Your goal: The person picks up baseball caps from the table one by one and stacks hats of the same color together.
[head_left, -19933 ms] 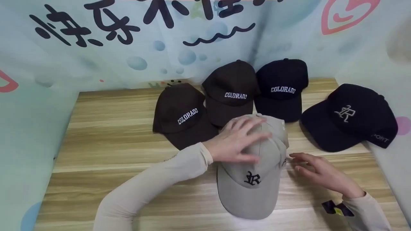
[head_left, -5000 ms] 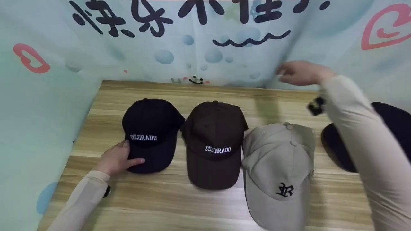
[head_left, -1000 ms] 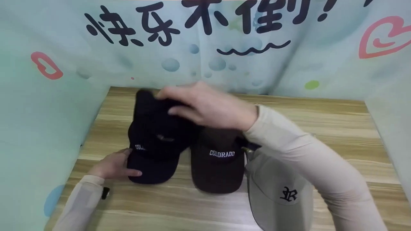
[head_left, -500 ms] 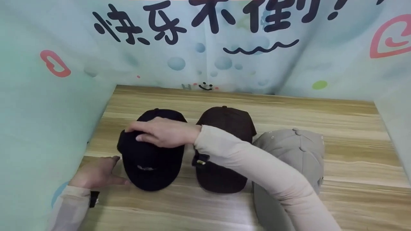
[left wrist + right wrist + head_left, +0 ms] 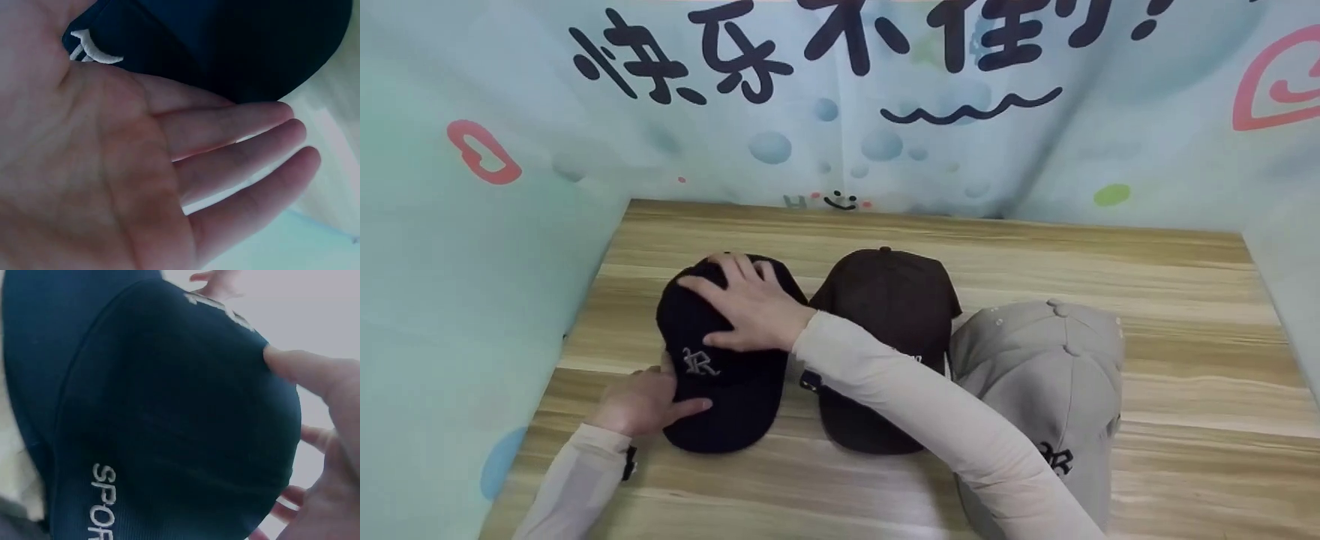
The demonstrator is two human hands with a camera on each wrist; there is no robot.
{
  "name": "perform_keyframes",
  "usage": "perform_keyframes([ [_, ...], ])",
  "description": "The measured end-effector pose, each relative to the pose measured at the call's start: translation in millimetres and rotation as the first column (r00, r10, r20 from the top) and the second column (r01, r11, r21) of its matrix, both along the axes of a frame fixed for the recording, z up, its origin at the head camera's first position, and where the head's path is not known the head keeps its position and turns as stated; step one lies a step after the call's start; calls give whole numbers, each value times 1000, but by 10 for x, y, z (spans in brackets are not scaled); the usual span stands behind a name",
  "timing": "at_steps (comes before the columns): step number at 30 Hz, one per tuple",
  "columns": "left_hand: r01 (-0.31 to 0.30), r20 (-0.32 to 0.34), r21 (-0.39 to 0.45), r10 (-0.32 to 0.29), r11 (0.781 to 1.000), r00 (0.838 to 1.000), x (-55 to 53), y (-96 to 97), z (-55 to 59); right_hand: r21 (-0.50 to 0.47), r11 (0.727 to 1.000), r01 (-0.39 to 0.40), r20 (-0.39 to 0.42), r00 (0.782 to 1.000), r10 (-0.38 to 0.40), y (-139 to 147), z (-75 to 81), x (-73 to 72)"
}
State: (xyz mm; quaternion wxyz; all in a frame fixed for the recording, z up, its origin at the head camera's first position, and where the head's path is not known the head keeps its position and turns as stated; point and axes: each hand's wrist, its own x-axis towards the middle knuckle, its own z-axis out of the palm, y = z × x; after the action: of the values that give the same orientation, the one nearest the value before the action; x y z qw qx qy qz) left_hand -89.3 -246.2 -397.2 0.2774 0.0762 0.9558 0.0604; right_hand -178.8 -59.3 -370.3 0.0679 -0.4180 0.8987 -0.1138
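A navy baseball cap (image 5: 727, 405) with a grey R emblem sits at the left of the table, brim toward me, over the spot of the navy COLORADO cap, which it largely or wholly hides. My right hand (image 5: 757, 307) rests on its crown with fingers spread; the right wrist view shows the thumb and fingertips against the crown (image 5: 180, 399) and SPORT lettering on its side. My left hand (image 5: 641, 405) touches the cap's left side, thumb on the brim. Straight fingers (image 5: 242, 157) lie along the cap's edge in the left wrist view.
Right of the navy cap stands a dark brown COLORADO cap (image 5: 885, 300), partly behind my right sleeve. A grey cap (image 5: 1035, 375) with a black R is further right; two top buttons show there. A printed cloth backdrop (image 5: 840, 150) hangs behind the wooden table (image 5: 1185, 337).
My right hand has brought the navy R cap down over the navy COLORADO cap and now spreads on its crown. The left hand drew back left, then returned to the cap's side.
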Motion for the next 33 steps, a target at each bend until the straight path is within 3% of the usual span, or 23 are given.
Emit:
perform_keyframes([
  [6,15,34,46,-17,999,999,-56,-20,-26,87,991,100,57,993,-106,63,-183,5],
  [11,15,35,56,-17,998,999,-96,-12,-22,83,991,107,113,987,-116,73,-166,14],
  [19,16,28,52,-18,998,999,-102,-27,-10,59,993,97,153,983,-105,250,30,2],
  [25,28,8,4,-28,1000,1000,-29,0,38,56,988,143,94,984,-148,539,330,-55],
  [28,15,-65,-72,-19,997,998,49,85,96,47,981,188,76,979,-191,753,501,-102],
  [30,-14,-179,-115,-7,993,984,121,191,147,23,976,217,64,974,-218,937,593,-135],
  [31,-30,-252,-118,-1,993,968,156,256,179,7,973,232,57,971,-232,1040,632,-152],
  [33,-51,-415,-112,0,992,910,208,405,250,-20,964,265,43,964,-264,1265,699,-182],
])
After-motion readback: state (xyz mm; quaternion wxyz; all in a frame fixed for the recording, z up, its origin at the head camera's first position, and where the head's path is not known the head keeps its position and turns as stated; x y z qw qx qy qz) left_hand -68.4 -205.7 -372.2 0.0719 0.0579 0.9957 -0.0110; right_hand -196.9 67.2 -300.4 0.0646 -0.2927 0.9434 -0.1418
